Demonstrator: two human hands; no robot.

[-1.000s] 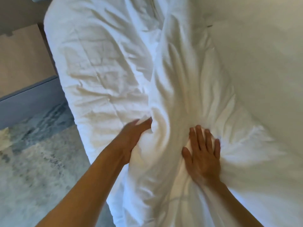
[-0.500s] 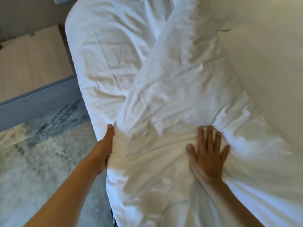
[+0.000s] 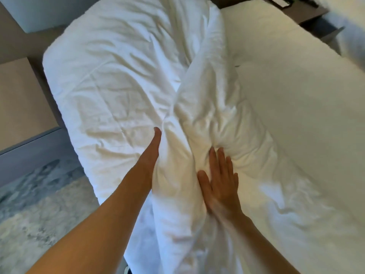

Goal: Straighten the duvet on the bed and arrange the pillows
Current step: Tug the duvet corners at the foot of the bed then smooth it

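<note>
Right hand (image 3: 219,184): lies flat, palm down, on the white duvet (image 3: 122,80); its fingers (image 3: 214,161) are straight and close together, pointing up the bed, the thumb spread to the left. It holds nothing, only presses on the cloth. The wrist end is blurred.
Left hand (image 3: 152,153): stands on edge against the left flank of a raised fold (image 3: 177,155) of the duvet. Only the thumb side shows, straight along the cloth; the other fingers are hidden behind the fold, so I cannot tell whether they grip it or merely press.
Between the hands: the fold rises as a thick ridge, the left hand on one side, the right hand just beside it on the other.
Duvet: crumpled, covering the left part of the bed. The ridge runs from the near edge diagonally up toward the head end; the left portion lies broader, with many creases, and hangs over the bed's left edge.
Sheet (image 3: 292,99): smooth, cream-toned, bare on the right part of the bed beside the duvet.
Floor: a mottled grey and cream rug (image 3: 29,214) lies left of the bed.
Furniture: a low light-topped piece (image 3: 17,99) with a grey front stands beside the bed on the left; dark furniture (image 3: 316,22) shows at the top right, too blurred to name.
</note>
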